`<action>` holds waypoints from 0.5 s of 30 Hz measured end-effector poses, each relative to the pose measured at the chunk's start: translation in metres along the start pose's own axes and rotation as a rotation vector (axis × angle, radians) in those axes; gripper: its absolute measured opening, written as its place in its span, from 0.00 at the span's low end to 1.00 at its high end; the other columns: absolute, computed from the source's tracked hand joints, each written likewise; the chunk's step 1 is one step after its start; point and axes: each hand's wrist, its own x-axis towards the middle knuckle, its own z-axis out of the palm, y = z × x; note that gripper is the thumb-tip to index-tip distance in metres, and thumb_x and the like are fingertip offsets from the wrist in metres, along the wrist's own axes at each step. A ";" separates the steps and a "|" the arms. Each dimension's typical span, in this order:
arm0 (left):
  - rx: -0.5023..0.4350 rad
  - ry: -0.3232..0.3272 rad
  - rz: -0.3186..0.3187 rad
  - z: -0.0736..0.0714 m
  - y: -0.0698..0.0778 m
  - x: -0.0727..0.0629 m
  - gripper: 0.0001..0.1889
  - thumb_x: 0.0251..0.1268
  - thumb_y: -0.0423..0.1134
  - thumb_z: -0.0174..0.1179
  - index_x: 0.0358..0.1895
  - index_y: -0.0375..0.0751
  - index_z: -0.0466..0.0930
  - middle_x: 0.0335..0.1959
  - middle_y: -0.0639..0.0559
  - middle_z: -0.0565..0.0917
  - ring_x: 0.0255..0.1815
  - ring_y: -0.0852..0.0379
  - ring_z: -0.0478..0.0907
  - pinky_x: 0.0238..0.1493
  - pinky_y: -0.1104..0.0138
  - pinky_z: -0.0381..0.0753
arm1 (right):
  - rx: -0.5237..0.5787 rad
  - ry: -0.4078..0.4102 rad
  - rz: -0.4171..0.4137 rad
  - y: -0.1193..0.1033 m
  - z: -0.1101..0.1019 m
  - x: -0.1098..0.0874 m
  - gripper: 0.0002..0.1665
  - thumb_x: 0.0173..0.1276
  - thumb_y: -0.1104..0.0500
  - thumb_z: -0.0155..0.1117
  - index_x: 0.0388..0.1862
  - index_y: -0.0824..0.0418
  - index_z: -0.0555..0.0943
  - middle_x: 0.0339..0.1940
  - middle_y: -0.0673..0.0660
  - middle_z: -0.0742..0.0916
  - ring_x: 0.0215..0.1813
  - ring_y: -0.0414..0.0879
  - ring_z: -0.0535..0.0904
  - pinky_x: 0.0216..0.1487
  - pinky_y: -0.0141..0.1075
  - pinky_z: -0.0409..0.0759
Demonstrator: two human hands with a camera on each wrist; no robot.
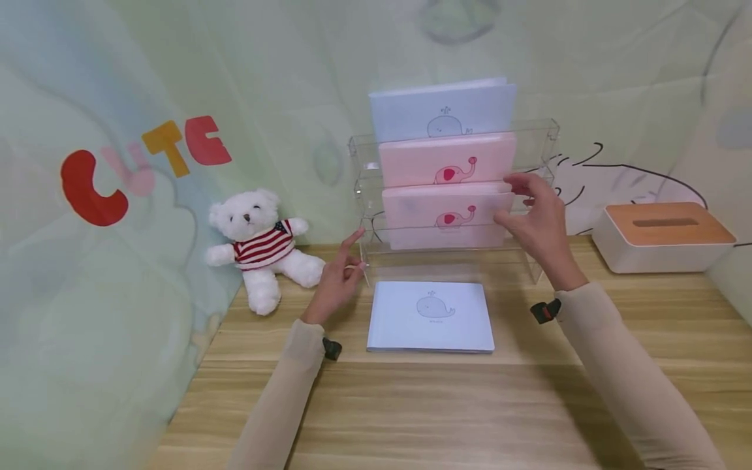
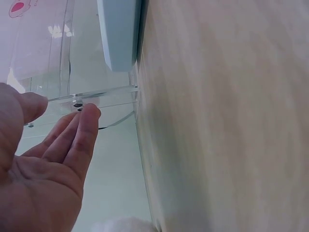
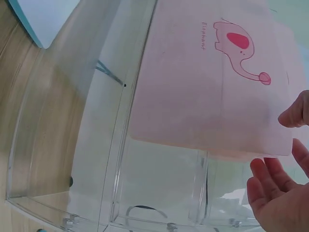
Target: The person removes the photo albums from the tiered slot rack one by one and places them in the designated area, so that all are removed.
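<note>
A clear acrylic rack (image 1: pixel 376 258) stands on the table in tiers. At its left side panel my left hand (image 1: pixel 337 284) pinches the edge, thumb on one side and fingertips on the other in the left wrist view. A pink elephant booklet (image 1: pixel 411 215) stands upright in the front tier. My right hand (image 1: pixel 537 219) is at that booklet's right end, the thumb over its front and the fingers spread just past its edge. Behind it stand another pink elephant booklet (image 1: pixel 411 163) and, at the top, a light blue whale booklet (image 1: pixel 405 114).
Another light blue whale booklet (image 1: pixel 399 326) lies flat on the table before the rack. A white teddy bear (image 1: pixel 261 238) in a striped sweater sits to the left. A tissue box (image 1: pixel 658 254) with a wooden lid is at the right, and a printed curtain (image 1: pixel 282 85) hangs behind.
</note>
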 end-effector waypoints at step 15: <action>-0.004 0.012 0.039 0.000 -0.006 0.000 0.39 0.83 0.34 0.56 0.86 0.72 0.53 0.49 0.34 0.91 0.15 0.59 0.70 0.27 0.69 0.72 | 0.000 -0.095 -0.051 0.007 0.011 0.019 0.27 0.66 0.65 0.71 0.65 0.63 0.81 0.63 0.66 0.88 0.51 0.58 0.83 0.40 0.19 0.74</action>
